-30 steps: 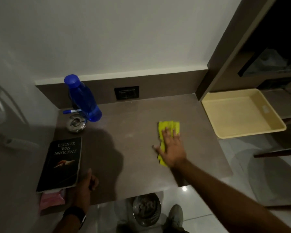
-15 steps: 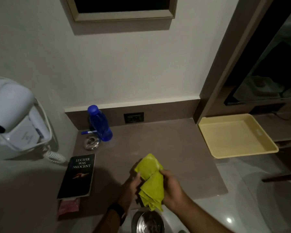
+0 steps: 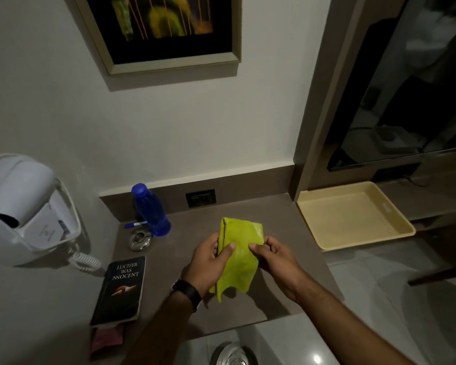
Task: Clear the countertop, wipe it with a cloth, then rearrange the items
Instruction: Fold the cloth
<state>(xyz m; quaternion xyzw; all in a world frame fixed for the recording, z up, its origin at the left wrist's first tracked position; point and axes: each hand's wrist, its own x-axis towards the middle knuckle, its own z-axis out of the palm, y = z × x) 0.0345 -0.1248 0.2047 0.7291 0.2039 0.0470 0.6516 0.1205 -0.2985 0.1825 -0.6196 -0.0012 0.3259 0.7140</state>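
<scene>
A yellow-green cloth (image 3: pixel 241 248) hangs folded above the brown countertop (image 3: pixel 279 222), held up between both hands. My left hand (image 3: pixel 208 262) grips its left edge, thumb on the front. My right hand (image 3: pixel 274 255) pinches its right edge. On the counter's left side stand a blue bottle (image 3: pixel 150 210), a blue pen (image 3: pixel 135 224) behind it, a round metal ashtray (image 3: pixel 139 240), a black book (image 3: pixel 121 289) and a pink packet (image 3: pixel 107 338) under the book's near end.
An empty cream tray (image 3: pixel 353 217) sits on a lower shelf to the right. A white wall-mounted hair dryer (image 3: pixel 24 206) with a coiled cord hangs at the left. A wall socket (image 3: pixel 200 198) is in the backsplash. A metal bin (image 3: pixel 233 355) stands on the floor below.
The cloth left the countertop, where my right hand pressed it flat. Both hands now hold it up and have refolded it. The camera has tilted upward.
</scene>
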